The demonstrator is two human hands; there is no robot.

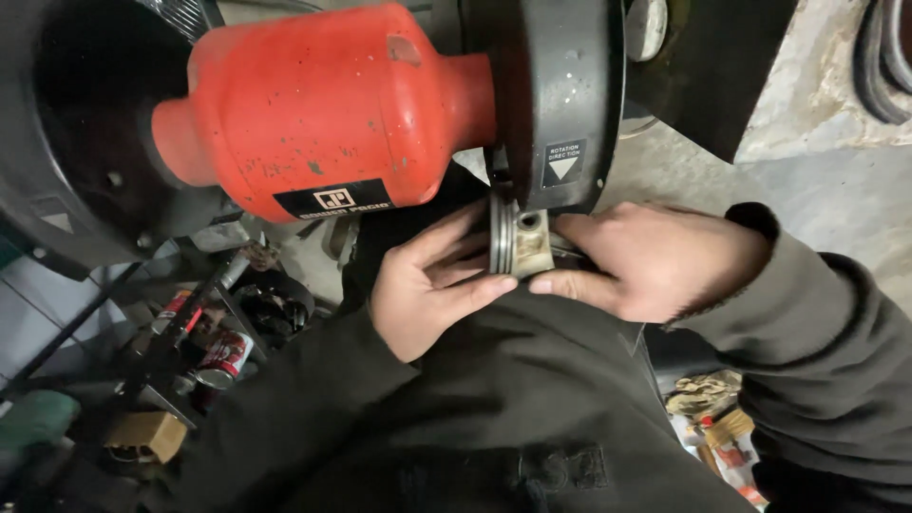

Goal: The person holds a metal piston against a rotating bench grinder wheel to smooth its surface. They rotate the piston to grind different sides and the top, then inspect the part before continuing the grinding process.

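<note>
Both hands pinched a grooved metal piston (pixel 518 245) at frame centre, left hand (pixel 427 285) and right hand (pixel 646 261) steadying it under the black wheel guard (pixel 560 95) of the red bench grinder (pixel 323 104).

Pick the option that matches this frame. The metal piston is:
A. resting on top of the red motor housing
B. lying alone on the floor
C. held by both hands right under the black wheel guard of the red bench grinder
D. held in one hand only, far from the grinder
C: the left hand and right hand both grip the piston just below the black wheel guard of the red bench grinder.
</note>
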